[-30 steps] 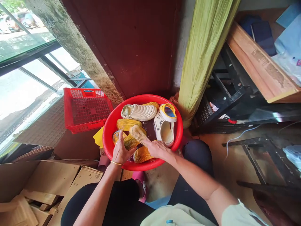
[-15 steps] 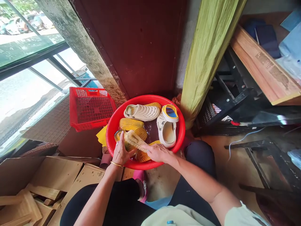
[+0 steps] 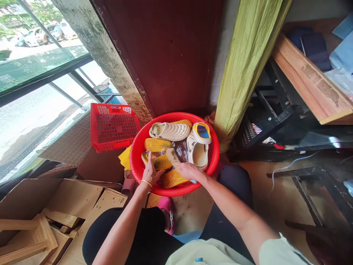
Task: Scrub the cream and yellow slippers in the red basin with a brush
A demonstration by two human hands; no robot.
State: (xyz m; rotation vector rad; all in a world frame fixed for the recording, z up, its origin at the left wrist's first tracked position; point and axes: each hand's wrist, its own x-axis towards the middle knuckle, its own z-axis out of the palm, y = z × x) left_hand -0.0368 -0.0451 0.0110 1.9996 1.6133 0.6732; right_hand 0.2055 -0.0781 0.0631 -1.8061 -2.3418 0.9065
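A red basin (image 3: 132, 158) with dark water holds several slippers and clogs. My left hand (image 3: 150, 174) grips a yellow slipper (image 3: 162, 162) that lies sole up in it. In my right hand (image 3: 191, 171) is a scrub brush (image 3: 172, 156), its pale bristles at the slipper's right end. Another yellow slipper (image 3: 157, 144) lies just beyond, and a yellow sole (image 3: 171, 179) sits nearer me, below the brush. Cream clogs (image 3: 171, 131) rest at the back; a white clog (image 3: 199, 156) leans at the right, with a yellow-and-blue slipper end (image 3: 202, 131) above it.
A red plastic crate (image 3: 114, 127) stands left of the basin. Cardboard boxes (image 3: 79, 191) with wooden pieces are at lower left. Behind the basin is a dark red door panel (image 3: 162, 55). A yellow-green curtain (image 3: 242, 73) hangs at the right, beside a wooden board (image 3: 311, 81) and black frames.
The brush has moved from across the slipper's sole to its right end and turned more upright, with my right hand shifting right. The whole view has shifted slightly.
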